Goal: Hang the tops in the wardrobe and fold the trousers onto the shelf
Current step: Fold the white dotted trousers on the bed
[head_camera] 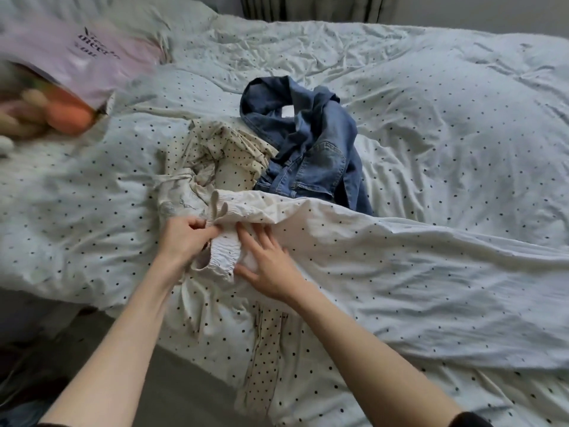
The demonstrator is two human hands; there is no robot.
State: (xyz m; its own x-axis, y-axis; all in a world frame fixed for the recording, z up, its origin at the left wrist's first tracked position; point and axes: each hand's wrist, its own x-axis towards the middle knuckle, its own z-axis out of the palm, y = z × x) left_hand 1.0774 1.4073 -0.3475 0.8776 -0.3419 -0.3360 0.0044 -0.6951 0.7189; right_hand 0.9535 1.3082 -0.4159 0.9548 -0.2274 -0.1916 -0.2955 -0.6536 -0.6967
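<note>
Gripped at its elastic edge by the left hand (184, 241) and pressed flat by the open right hand (271, 269), the white spotted garment (221, 251) is stretched rightward across the bed (431, 118), jeans (308, 143) lying beyond.

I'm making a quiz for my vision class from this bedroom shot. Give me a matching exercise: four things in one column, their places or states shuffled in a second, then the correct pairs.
Things:
1. jeans
2. white elasticated garment
3. orange soft toy
4. right hand

States:
A. lies flat with straight fingers
B. at the far left edge, blurred
C. crumpled mid-bed, untouched
D. pinched by the left hand

Pairs: 1-C, 2-D, 3-B, 4-A
</note>
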